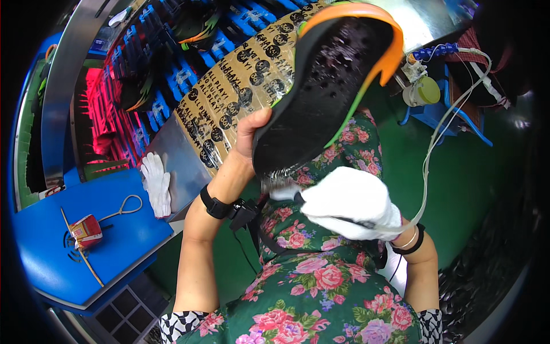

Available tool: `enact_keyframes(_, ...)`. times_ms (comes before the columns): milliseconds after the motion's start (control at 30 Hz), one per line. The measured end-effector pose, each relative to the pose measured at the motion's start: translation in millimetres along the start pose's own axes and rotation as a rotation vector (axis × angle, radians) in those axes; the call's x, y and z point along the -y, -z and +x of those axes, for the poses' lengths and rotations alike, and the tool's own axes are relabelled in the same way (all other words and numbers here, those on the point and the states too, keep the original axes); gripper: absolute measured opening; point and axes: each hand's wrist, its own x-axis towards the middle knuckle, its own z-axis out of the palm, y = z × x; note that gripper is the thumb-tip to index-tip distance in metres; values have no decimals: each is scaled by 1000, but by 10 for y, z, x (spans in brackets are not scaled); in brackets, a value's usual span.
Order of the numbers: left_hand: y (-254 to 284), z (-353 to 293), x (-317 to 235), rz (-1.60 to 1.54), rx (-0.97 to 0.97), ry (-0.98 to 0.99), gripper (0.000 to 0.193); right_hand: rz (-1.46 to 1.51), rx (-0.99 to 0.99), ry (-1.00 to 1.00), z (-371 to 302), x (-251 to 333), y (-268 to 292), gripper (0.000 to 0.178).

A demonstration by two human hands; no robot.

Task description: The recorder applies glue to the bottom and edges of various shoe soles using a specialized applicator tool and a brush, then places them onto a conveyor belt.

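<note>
Beside black-lettered cardboard, left hand pinches black shoe sole; gloved right hand grips blurred brush.

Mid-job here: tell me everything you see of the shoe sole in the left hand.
The shoe sole is long, curved and mostly black, rubbery-looking, with glossy, wet-looking patches toward its far end. Orange wraps that end, with a pointed prong on the right; green shows along the edges. The left hand holds it up by the near left edge, slanting away to the right. A brush has its bristles at the near end; contact is unclear.
</note>
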Motion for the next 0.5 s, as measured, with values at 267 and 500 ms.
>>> enact_keyframes(267,-181,7,-118,72,-17,136,57,-262,18,48,-58,5,0,37)
enact_keyframes(500,-163,-16,-139,59,2,93,58,65,-135,-139,91,45,90,24)
